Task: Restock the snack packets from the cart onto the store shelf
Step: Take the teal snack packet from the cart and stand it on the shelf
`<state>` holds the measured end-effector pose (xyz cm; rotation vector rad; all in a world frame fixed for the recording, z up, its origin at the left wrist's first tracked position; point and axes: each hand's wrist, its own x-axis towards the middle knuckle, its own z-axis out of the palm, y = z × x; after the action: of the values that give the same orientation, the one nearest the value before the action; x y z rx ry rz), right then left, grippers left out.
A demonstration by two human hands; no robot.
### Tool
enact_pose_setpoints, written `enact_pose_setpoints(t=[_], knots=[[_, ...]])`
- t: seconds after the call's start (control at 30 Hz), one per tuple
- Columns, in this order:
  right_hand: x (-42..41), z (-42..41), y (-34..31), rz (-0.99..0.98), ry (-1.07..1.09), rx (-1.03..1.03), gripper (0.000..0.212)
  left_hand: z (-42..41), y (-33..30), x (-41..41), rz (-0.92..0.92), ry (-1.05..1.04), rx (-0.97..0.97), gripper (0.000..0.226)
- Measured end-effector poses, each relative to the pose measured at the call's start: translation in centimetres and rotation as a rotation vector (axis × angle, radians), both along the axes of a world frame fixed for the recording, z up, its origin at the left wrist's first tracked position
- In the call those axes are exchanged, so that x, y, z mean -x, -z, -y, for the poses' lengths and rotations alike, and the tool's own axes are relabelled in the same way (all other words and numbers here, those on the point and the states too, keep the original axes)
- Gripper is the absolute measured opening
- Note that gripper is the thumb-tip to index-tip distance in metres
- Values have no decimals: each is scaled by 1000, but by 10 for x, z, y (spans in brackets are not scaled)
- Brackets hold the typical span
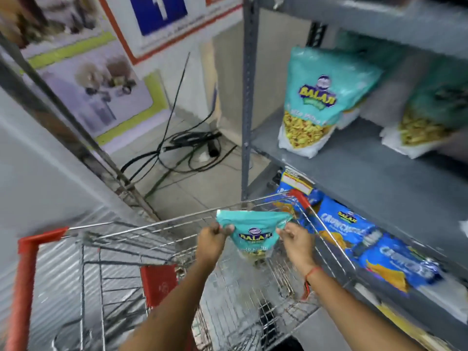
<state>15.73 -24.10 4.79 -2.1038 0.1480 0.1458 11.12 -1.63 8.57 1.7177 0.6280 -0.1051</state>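
Observation:
A teal snack packet [254, 233] hangs above the wire cart [157, 239], held by its top edge. My left hand [211, 240] pinches its left corner and my right hand [296, 240] pinches its right corner. On the grey middle shelf [367, 168] at the right, a matching teal packet [316, 102] stands upright, with another teal packet [428, 117] further right, blurred. The cart's basket below the held packet looks mostly bare wire.
Blue snack packets [354, 231] lie on the lower shelf right of the cart. The shelf's grey upright post [248, 97] stands just beyond the cart. Black cables [187, 148] coil on the tiled floor behind. A poster wall is at the left.

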Motion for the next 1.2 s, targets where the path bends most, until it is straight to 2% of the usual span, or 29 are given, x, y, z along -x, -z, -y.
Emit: enact_pose_setpoints(t=[0.07,0.17,0.23,0.33,0.47,0.63,0.73,0.87,1.0,1.2], knots=[[2,9,-39,103,56,-1,30,2,-31,-9,127,66,-23,29],[4,24,-108,276,142,-4,19,10,-89,-29,269,171,-30,24],[6,36,-157,371,188,-20,13,20,-134,-41,388,232,-8,29],[9,60,-230,488,277,-19,28,41,-213,-51,543,321,26,34],[29,89,-322,611,361,-103,15,65,-305,-58,639,393,34,41],[61,116,-402,723,402,-147,15,99,-382,-50,735,460,86,36],[80,123,-423,746,392,-160,22,113,-398,-44,748,463,66,35],[89,133,-424,735,386,-156,16,123,-394,-39,747,498,92,36],[88,140,-406,687,399,-161,10,130,-379,-43,702,511,79,29],[68,150,-365,592,455,-177,15,144,-337,-75,660,552,57,40]])
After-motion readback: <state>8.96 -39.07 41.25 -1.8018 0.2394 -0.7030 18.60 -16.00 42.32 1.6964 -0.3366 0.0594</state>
